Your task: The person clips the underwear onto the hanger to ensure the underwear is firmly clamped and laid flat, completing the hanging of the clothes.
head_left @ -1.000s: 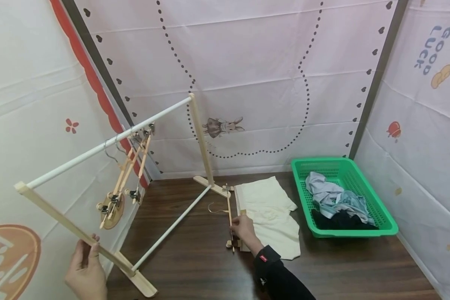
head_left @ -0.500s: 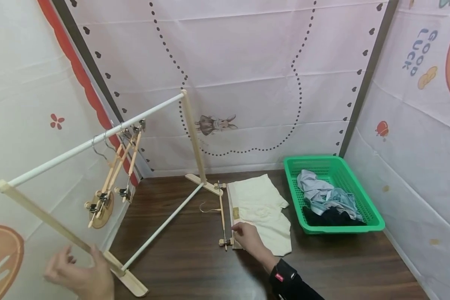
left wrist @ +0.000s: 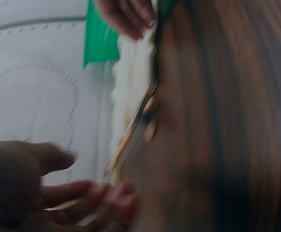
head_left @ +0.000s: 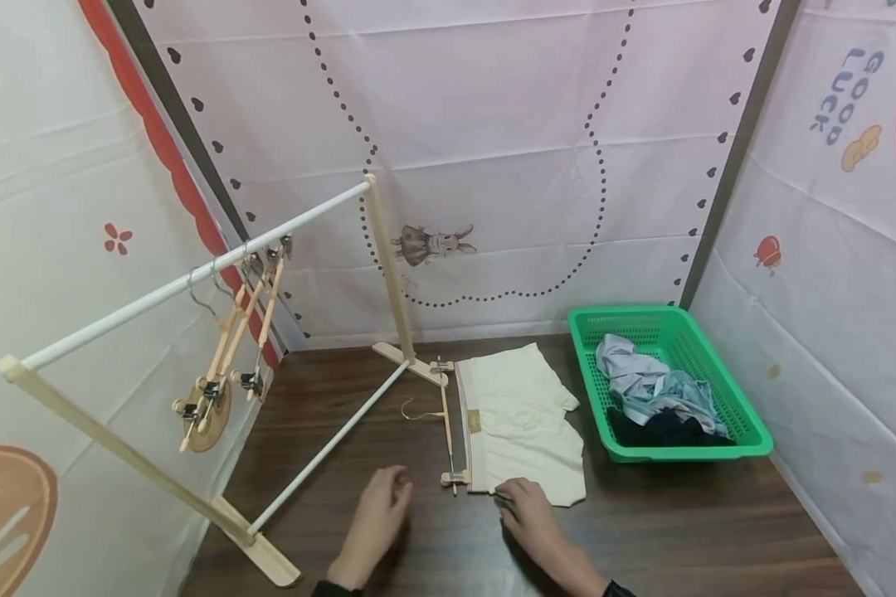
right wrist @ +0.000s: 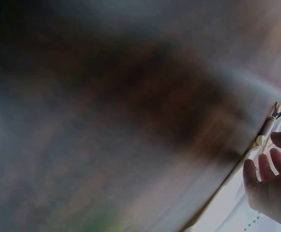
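Observation:
A wooden clip hanger [head_left: 448, 431] lies flat on the dark table, its clips along the waistband of cream shorts [head_left: 518, 414] spread out to its right. My left hand [head_left: 379, 507] hovers over the table just left of the hanger's near clip [head_left: 454, 478], fingers loosely curled and holding nothing. My right hand [head_left: 526, 504] rests its fingertips on the near edge of the shorts. The left wrist view is blurred but shows the hanger [left wrist: 140, 121], the shorts [left wrist: 131, 72] and my right hand's fingers [left wrist: 126, 19] on the cloth. The right wrist view is a blur with the near clip [right wrist: 267, 129] at its right edge.
A wooden clothes rack [head_left: 388, 265] with a white rod [head_left: 187, 282] stands on the left, with several clip hangers [head_left: 227, 348] hanging from it. Its near foot [head_left: 257, 555] lies close to my left forearm. A green basket [head_left: 747, 431] holding clothes [head_left: 653, 385] sits at the right.
My left hand let go of the rack's near upright and swung right to the table beside the hanger. My right hand slid off the hanger to the shorts' near edge.

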A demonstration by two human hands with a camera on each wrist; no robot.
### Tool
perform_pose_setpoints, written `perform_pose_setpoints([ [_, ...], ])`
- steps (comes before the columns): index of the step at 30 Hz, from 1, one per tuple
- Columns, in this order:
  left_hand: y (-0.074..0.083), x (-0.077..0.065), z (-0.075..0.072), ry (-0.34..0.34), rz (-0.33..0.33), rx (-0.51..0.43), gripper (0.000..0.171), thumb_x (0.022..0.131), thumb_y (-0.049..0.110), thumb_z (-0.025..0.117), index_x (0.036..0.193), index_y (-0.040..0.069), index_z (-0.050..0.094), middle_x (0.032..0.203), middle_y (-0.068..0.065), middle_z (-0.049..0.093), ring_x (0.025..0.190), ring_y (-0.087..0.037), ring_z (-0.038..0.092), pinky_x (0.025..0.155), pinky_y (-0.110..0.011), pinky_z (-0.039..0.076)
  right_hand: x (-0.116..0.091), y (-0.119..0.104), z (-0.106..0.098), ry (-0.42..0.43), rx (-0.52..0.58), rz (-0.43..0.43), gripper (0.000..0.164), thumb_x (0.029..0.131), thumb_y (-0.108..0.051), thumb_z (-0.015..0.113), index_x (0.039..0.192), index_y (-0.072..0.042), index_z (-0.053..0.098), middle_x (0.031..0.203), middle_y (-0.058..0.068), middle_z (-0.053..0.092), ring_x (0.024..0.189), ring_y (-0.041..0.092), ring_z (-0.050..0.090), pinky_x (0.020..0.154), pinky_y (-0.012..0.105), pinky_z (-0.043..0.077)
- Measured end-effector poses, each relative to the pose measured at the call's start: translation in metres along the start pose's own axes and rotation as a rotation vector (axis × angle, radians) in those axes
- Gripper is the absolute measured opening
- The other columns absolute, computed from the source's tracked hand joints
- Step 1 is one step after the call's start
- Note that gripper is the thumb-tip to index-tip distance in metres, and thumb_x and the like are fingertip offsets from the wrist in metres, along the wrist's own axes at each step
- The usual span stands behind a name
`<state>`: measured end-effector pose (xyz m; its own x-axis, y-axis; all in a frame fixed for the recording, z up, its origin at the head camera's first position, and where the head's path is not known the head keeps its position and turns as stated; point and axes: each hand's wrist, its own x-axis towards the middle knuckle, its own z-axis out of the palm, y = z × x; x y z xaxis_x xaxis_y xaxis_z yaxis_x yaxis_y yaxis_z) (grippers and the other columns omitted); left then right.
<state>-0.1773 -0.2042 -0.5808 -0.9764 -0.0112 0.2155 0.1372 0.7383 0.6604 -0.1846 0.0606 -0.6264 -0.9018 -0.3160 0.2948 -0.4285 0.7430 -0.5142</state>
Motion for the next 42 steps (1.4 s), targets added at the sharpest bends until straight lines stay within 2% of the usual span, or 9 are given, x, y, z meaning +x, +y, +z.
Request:
perform_pose_setpoints([
  [3,0.007,0.008,0.023,-0.235,-0.125,0.044,0.041,0.102,0.022,0.063,0.130,-0.008,0.057,0.113,-0.016,0.060,0.101,-0.030,0.064,0.086,-0.047,0.057,0.000,-0.005,0.000,0.010,-0.007,-0.020,0.028,0.082,-0.003,0.081,0.107,-0.006,0.069,0.106,0.006,0.065,0.096,0.024,0.061,0.083,0.039,0.054],
  [6,0.012,0.019,0.042,-0.301,-0.151,0.071,0.044,0.103,0.027,0.061,0.126,-0.010,0.060,0.113,-0.020,0.060,0.105,-0.035,0.062,0.089,-0.054,0.054,0.007,-0.010,0.004,0.021,-0.007,-0.037,0.032,0.082,-0.005,0.082,0.111,-0.004,0.070,0.110,0.006,0.066,0.099,0.024,0.061,0.086,0.038,0.055],
  [12,0.021,0.032,0.065,-0.199,-0.097,0.087,0.024,0.100,0.020,0.065,0.100,-0.003,0.068,0.090,-0.010,0.057,0.083,-0.025,0.059,0.071,-0.046,0.053,0.027,-0.013,0.014,-0.007,-0.013,-0.042,0.040,0.084,-0.008,0.080,0.120,0.002,0.068,0.119,0.012,0.064,0.107,0.028,0.059,0.092,0.040,0.054],
  [16,0.023,0.034,0.069,-0.146,-0.135,0.069,0.017,0.097,0.015,0.069,0.090,0.001,0.062,0.085,-0.008,0.053,0.076,-0.023,0.055,0.067,-0.045,0.050,0.034,-0.012,0.020,-0.032,-0.047,-0.052,0.041,0.083,-0.009,0.081,0.120,0.004,0.069,0.119,0.015,0.064,0.106,0.031,0.058,0.091,0.042,0.054],
  [20,0.022,0.036,0.067,-0.138,-0.176,0.016,0.017,0.098,0.012,0.067,0.088,0.003,0.056,0.086,-0.009,0.049,0.072,-0.021,0.050,0.060,-0.038,0.044,0.038,-0.010,0.026,0.031,-0.111,-0.119,0.027,0.083,-0.008,0.082,0.106,0.002,0.073,0.110,0.013,0.065,0.097,0.029,0.058,0.085,0.039,0.053],
  [25,0.020,0.038,0.060,-0.197,-0.250,-0.189,0.013,0.103,0.012,0.057,0.094,0.004,0.051,0.077,-0.011,0.058,0.060,-0.019,0.059,0.051,-0.031,0.049,0.046,-0.007,0.028,0.130,-0.104,-0.116,0.009,0.085,0.003,0.069,0.092,-0.001,0.073,0.094,0.010,0.068,0.083,0.027,0.062,0.074,0.036,0.055],
  [33,0.016,0.037,0.058,-0.257,-0.460,-0.659,0.024,0.102,0.007,0.060,0.107,-0.013,0.049,0.076,-0.012,0.064,0.059,-0.013,0.066,0.060,-0.030,0.062,0.051,-0.003,0.021,0.066,0.021,-0.008,0.014,0.084,0.000,0.076,0.096,-0.005,0.070,0.089,0.006,0.067,0.082,0.024,0.066,0.071,0.037,0.057],
  [36,0.016,0.038,0.055,-0.269,-0.484,-0.676,0.031,0.101,0.009,0.062,0.106,-0.021,0.056,0.074,-0.010,0.065,0.060,-0.010,0.065,0.061,-0.027,0.061,0.051,-0.003,0.021,0.052,0.023,-0.020,0.014,0.086,-0.005,0.079,0.098,-0.006,0.072,0.093,0.007,0.068,0.084,0.024,0.066,0.073,0.037,0.057],
  [42,0.018,0.041,0.053,-0.291,-0.521,-0.638,0.031,0.100,0.012,0.065,0.099,-0.018,0.066,0.073,-0.013,0.069,0.060,-0.015,0.070,0.063,-0.030,0.063,0.052,-0.001,0.024,0.122,0.002,-0.051,0.009,0.086,-0.006,0.080,0.092,-0.008,0.074,0.090,0.004,0.070,0.083,0.021,0.068,0.074,0.035,0.058],
])
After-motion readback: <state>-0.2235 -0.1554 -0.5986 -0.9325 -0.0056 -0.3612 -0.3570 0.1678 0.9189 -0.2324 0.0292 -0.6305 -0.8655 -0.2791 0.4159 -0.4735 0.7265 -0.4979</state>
